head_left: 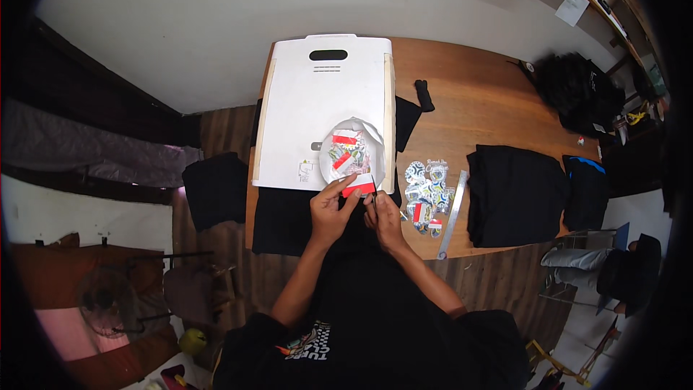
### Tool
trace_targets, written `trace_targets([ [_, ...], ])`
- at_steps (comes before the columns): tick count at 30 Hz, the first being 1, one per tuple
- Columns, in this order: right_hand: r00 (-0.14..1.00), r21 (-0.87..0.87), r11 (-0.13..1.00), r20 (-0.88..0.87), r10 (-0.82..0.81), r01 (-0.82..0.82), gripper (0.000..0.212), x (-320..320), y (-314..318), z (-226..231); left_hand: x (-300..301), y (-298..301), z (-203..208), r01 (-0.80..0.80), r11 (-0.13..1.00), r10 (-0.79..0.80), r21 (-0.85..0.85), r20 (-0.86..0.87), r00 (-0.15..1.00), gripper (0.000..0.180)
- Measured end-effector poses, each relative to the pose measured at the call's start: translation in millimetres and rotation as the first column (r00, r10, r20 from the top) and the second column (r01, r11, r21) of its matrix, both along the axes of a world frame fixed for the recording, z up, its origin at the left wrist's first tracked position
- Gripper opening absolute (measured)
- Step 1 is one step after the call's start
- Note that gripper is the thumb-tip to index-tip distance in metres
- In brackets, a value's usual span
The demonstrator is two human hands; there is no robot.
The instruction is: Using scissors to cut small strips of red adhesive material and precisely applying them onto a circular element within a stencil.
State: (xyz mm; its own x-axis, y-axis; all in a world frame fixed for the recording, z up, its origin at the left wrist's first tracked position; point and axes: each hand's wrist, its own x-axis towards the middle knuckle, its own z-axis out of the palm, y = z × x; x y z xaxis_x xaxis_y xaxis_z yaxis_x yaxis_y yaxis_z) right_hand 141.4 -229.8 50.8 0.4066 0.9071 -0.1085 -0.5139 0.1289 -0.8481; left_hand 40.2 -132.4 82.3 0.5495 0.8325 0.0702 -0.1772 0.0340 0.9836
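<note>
My left hand pinches a small red-and-white rectangular cutout between thumb and fingers. Close beside it, my right hand is closed on a thin dark tool that looks like scissors, its tip at the cutout's right edge. Just beyond both hands sits a round white bowl with several printed red, white and multicoloured cutouts inside. It rests on the lower right of a large white panel with a slot handle. More patterned cutouts lie on the wooden table to the right.
A metal ruler lies right of the loose cutouts. Beyond it are folded black cloths. A small black bundle and a black bag are farther back. Black fabric spreads under the panel. At far right is another person.
</note>
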Motion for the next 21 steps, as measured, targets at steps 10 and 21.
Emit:
trace_targets([
  [10, 1.000, -0.011, 1.000, -0.001, -0.012, 0.012, 0.039, 0.4, 0.6, -1.6, -0.3, -0.6, -1.3, 0.001, 1.000, -0.001, 0.011, -0.007, 1.000, 0.038],
  [21, 1.000, -0.023, 1.000, -0.002, -0.006, 0.006, 0.040, 1.9, 2.1, 1.0, -1.2, -0.3, -0.6, 0.008, 1.000, -0.008, -0.005, -0.016, 1.000, 0.037],
])
